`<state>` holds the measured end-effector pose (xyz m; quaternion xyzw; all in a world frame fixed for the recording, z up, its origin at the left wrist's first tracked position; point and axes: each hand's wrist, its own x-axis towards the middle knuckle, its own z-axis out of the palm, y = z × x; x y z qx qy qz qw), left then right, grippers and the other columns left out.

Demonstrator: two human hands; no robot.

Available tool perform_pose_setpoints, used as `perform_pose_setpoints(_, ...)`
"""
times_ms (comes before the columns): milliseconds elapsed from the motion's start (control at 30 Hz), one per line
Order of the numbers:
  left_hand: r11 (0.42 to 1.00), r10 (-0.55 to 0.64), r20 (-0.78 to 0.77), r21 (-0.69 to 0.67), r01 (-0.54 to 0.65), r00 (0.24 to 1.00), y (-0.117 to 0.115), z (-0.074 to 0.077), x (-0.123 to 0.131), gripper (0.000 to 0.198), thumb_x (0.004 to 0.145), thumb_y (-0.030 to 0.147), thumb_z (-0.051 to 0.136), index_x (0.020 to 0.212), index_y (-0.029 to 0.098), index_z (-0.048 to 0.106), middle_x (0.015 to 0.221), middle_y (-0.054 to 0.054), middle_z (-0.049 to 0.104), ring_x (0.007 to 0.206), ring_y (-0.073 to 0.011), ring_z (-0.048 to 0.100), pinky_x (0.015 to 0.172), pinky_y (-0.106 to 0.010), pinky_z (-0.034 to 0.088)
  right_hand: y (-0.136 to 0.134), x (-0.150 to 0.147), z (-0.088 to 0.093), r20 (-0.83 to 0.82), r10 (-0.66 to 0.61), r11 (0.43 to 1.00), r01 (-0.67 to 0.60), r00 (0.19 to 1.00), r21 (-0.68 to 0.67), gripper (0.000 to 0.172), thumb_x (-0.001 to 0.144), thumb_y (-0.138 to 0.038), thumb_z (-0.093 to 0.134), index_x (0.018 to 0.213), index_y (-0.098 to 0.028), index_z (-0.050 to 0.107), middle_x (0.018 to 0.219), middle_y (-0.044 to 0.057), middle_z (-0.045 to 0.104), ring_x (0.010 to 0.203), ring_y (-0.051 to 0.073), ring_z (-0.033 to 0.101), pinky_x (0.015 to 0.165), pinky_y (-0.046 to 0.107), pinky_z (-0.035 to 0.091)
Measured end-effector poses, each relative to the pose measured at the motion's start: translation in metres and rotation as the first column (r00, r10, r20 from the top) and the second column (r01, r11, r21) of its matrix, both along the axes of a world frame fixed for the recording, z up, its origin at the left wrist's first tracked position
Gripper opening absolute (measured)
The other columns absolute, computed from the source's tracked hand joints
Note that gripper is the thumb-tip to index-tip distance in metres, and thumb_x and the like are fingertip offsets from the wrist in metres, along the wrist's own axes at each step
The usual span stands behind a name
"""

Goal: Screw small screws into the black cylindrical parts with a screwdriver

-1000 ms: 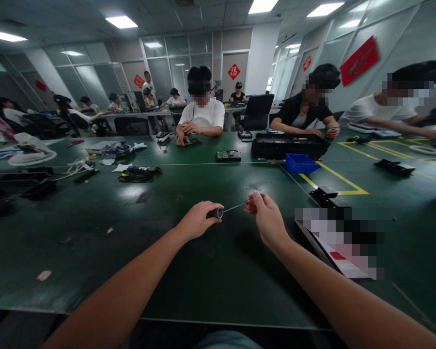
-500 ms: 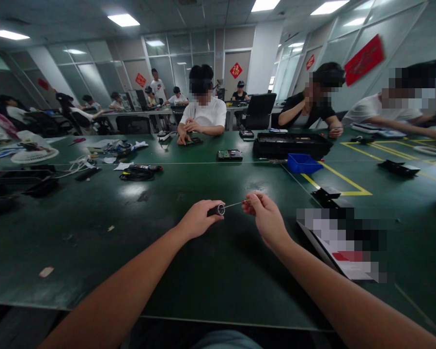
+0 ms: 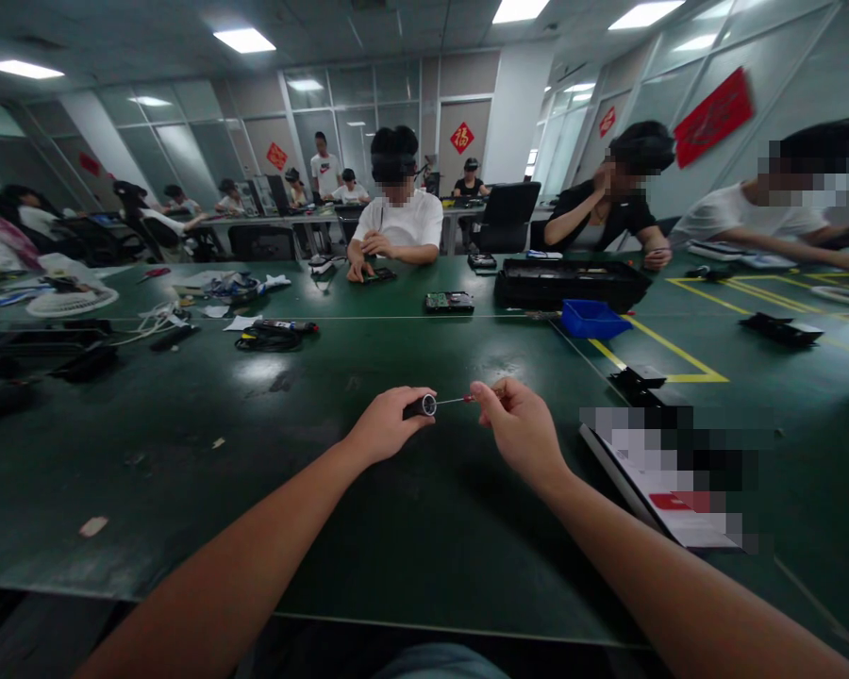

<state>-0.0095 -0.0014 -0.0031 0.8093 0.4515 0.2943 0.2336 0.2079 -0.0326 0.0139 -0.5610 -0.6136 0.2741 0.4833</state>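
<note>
My left hand is closed round a short black cylinder whose silvery ringed end faces right. From the other side my right hand pinches the small red handle of a screwdriver. Its thin metal shaft points left and meets the ringed end of the cylinder; whether the tip sits inside it I cannot tell. Both hands are held above the green table, in front of my body. Most of the cylinder is hidden by my left fingers.
To the right lie a blurred-out white box and black brackets. Farther off are a blue bin, a long black housing, a green circuit board and a coiled black cable. Several people sit around the table.
The fingers of my right hand have shifted their grip, and more of the red handle shows. My left hand and the cylinder have stayed nearly in place.
</note>
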Motion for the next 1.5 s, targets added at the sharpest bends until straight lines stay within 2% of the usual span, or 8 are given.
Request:
perform_pose_setpoints(200,1.000,0.029,-0.004,-0.008,-0.029,1.000,0.000,0.001,0.000,0.034,0.089,0.026,0.071,0.122,0.022,0.068,0.118,-0.005,0.071,0.110,-0.0234,0.064,0.099,-0.037,0.047,0.001,-0.001,-0.006,-0.076,0.131,0.989,-0.125,0.988,0.079,0.019,0.091,-0.036,0.054,0.100,-0.023,0.065,0.086,0.002,0.068,0.076,0.019,0.062,0.068,0.032,0.046)
perform_pose_setpoints(367,1.000,0.027,-0.002,0.001,-0.027,1.000,0.001,0.000,0.000,0.036,0.087,0.025,0.072,0.123,0.022,0.068,0.117,-0.005,0.071,0.110,-0.0230,0.064,0.100,-0.037,0.046,0.002,0.000,-0.007,0.006,0.107,0.994,-0.108,0.994,0.022,0.036,0.098,-0.048,0.045,0.089,-0.022,0.067,0.063,-0.001,0.056,0.061,0.018,0.056,0.060,0.032,0.041)
perform_pose_setpoints(800,0.997,0.076,-0.014,0.025,-0.076,0.997,0.005,-0.005,-0.001,0.037,0.088,0.026,0.071,0.124,0.023,0.068,0.116,-0.006,0.071,0.108,-0.0248,0.064,0.099,-0.040,0.046,0.003,-0.003,-0.012,-0.170,0.125,0.992,-0.121,0.977,0.035,0.026,0.093,-0.042,0.056,0.110,-0.023,0.061,0.083,0.001,0.066,0.077,0.020,0.062,0.075,0.036,0.050)
perform_pose_setpoints(900,0.997,0.078,0.010,0.011,-0.078,0.997,0.005,-0.007,0.000,0.037,0.088,0.026,0.071,0.125,0.025,0.068,0.119,-0.005,0.070,0.111,-0.0251,0.063,0.102,-0.041,0.045,0.006,-0.008,-0.014,-0.352,0.132,0.991,-0.123,0.927,0.050,0.029,0.089,-0.048,0.062,0.100,-0.021,0.065,0.087,0.005,0.070,0.081,0.021,0.066,0.080,0.038,0.053)
perform_pose_setpoints(1033,0.998,0.049,0.116,0.024,-0.052,0.992,0.006,-0.004,-0.001,0.038,0.089,0.024,0.069,0.127,0.024,0.066,0.125,-0.005,0.068,0.117,-0.0230,0.061,0.106,-0.039,0.043,0.012,-0.010,-0.019,-0.650,0.077,0.988,-0.144,0.756,-0.051,0.031,0.085,-0.051,0.067,0.094,-0.021,0.067,0.083,0.004,0.069,0.076,0.019,0.066,0.079,0.038,0.057)
perform_pose_setpoints(1133,0.996,-0.004,0.040,0.088,0.000,0.999,0.008,0.001,-0.002,0.036,0.090,0.025,0.068,0.126,0.025,0.067,0.121,-0.004,0.069,0.114,-0.0230,0.060,0.104,-0.040,0.043,0.017,-0.008,-0.021,-0.717,0.027,0.980,-0.158,0.696,-0.117,0.027,0.086,-0.048,0.064,0.086,-0.022,0.064,0.076,0.003,0.065,0.069,0.019,0.064,0.074,0.039,0.060)
perform_pose_setpoints(1333,0.997,0.022,-0.170,0.073,-0.009,0.985,0.009,0.002,-0.001,0.036,0.089,0.025,0.069,0.125,0.025,0.067,0.116,-0.005,0.071,0.109,-0.0257,0.059,0.099,-0.042,0.044,0.019,-0.004,-0.025,-0.504,-0.015,0.996,-0.033,0.864,-0.087,0.028,0.090,-0.051,0.055,0.088,-0.024,0.059,0.080,0.004,0.065,0.070,0.020,0.064,0.068,0.038,0.059)
perform_pose_setpoints(1500,0.999,0.013,-0.209,0.044,-0.004,0.978,0.007,-0.002,0.000,0.037,0.089,0.028,0.069,0.126,0.026,0.067,0.115,-0.005,0.070,0.108,-0.0263,0.059,0.099,-0.042,0.043,0.014,-0.006,-0.023,-0.395,-0.005,1.000,-0.002,0.919,-0.016,0.029,0.092,-0.051,0.053,0.092,-0.023,0.059,0.082,0.003,0.065,0.072,0.019,0.062,0.067,0.034,0.055)
